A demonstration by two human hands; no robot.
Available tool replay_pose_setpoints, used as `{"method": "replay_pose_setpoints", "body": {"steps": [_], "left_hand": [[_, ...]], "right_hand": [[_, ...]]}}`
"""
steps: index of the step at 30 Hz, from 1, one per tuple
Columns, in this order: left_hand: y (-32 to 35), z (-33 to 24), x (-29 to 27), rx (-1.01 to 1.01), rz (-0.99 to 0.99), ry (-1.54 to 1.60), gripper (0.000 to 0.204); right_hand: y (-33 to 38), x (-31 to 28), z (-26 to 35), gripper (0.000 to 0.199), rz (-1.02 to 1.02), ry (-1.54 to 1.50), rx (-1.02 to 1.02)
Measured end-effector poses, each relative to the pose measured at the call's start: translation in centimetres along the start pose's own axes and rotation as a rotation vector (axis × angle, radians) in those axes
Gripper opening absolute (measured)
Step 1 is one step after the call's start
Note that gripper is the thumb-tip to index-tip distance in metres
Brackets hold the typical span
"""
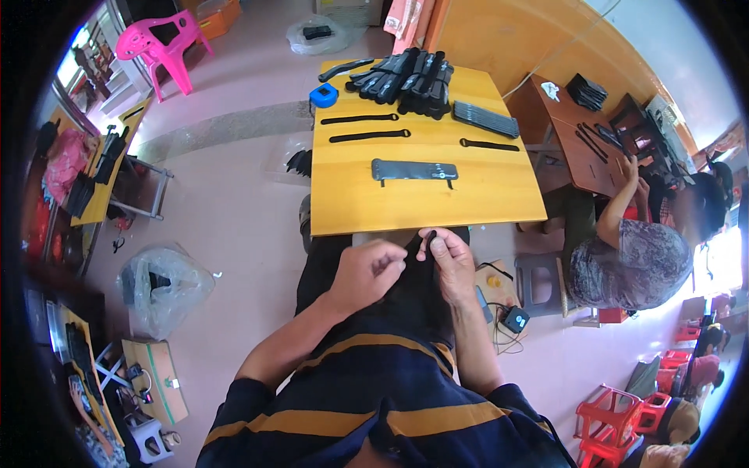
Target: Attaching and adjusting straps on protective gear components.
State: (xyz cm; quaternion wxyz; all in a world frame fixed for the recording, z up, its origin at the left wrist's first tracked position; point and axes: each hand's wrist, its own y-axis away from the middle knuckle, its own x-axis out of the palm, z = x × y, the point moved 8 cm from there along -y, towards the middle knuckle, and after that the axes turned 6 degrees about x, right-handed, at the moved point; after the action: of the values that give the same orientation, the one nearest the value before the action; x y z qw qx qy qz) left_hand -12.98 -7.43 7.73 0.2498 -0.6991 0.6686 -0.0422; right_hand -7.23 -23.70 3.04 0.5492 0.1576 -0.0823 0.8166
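Observation:
Just off the near edge of the yellow table (351,210), above my lap, both my hands are raised. My right hand (454,269) pinches a small black strap end (432,235) between thumb and fingers; the rest of it is lost against my dark trousers. My left hand (367,274) is beside it with fingers curled and thumb pressed in; whatever it grips is hidden. Ahead on the table lies a flat dark packaged strip (413,170) with two short black tabs under it. Loose black straps with looped ends, such as one strap (370,136), lie behind it.
Bundled black straps (425,82) are heaped at the table's far side, beside a stack of dark packaged strips (485,119) and a blue tape measure (323,95). A co-worker (632,261) sits at a brown table on the right. A plastic bag (165,288) stands on the floor left.

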Motion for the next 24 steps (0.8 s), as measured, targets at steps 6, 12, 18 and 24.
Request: {"method": "replay_pose_setpoints", "body": {"steps": [6,12,18,24], "left_hand": [[-2.0,0.2,1.0,-0.140,0.062,0.325,0.004],[-1.6,0.3,1.5,-0.186,0.127,0.433,0.005],[-1.6,0.1,1.2,-0.221,0.183,0.394,0.005],[-0.8,2.5,1.8,-0.289,0.228,0.421,0.003]], "right_hand": [[0.7,1.8,-0.1,0.019,0.064,-0.015,0.035],[1.0,2.0,0.1,0.018,0.092,0.065,0.068],[1.4,2.2,0.8,0.011,0.086,0.127,0.083],[1.4,1.9,0.4,0.010,0.079,0.190,0.137]]}}
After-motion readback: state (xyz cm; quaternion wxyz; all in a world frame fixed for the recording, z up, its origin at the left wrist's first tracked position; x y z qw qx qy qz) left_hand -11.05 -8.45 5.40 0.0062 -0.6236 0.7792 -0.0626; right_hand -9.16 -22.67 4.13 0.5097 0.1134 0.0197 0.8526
